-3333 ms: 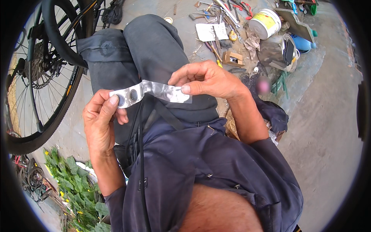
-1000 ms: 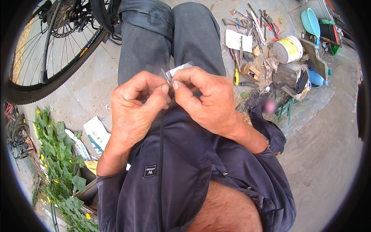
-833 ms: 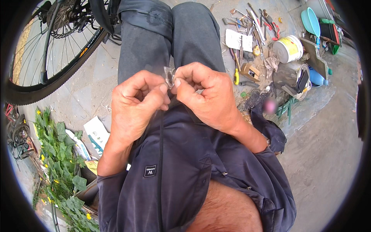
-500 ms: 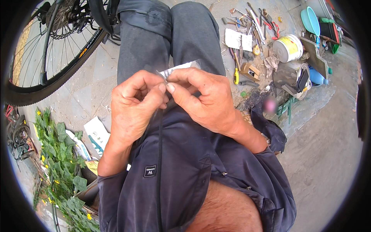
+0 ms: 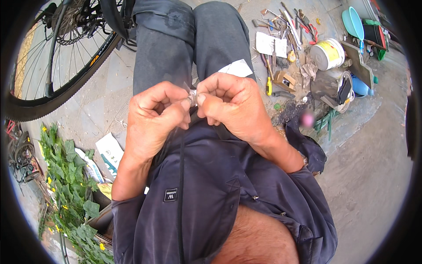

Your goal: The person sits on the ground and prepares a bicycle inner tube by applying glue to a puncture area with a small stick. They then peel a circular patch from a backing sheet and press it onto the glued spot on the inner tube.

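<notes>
Left hand (image 5: 151, 115) and right hand (image 5: 239, 108) both pinch, thumb-to-finger, one small clear plastic strip (image 5: 192, 94) above dark-grey cloth trousers (image 5: 162, 57).

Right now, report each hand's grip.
Left hand: grip closed, thumb and fingers pinching clear plastic.
Right hand: grip closed, pinching the same clear plastic.
</notes>
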A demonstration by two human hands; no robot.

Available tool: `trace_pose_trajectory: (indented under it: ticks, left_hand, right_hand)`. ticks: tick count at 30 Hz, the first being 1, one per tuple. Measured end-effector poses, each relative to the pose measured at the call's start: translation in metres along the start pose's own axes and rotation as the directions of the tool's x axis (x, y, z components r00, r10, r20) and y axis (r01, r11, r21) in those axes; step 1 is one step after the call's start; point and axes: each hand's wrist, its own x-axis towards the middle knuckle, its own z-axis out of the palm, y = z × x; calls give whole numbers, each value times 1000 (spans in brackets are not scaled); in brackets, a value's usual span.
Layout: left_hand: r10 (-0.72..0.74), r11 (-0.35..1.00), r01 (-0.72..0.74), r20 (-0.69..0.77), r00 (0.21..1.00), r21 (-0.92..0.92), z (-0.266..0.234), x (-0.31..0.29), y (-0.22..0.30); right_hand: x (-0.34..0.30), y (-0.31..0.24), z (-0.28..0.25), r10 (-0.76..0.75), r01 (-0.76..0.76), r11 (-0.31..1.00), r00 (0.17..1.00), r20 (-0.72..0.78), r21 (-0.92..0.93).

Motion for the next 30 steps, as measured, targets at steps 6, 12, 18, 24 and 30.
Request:
trace_pose_trajectory:
  ticks: [6,12,18,24,30]
  left_hand:
    - [-51,919,107,154,987,-378,-7,9,-6]
    - [-65,847,182,242,968,-500,-9,14,-16]
    - [-41,792,209,293,955,-574,-12,16,-22]
    - [-58,754,233,292,955,-613,-10,18,-21]
    - [-35,707,255,328,944,-659,-11,18,-23]
  right_hand:
    - [5,7,-4,129,-176,911,981,147,372]
    - [8,19,-3,121,-276,725,953,278,631]
    - [9,24,-1,74,-298,600,945,319,743]
    - [9,27,-1,72,-291,542,951,302,788]
    - [9,34,-1,7,-288,495,945,327,820]
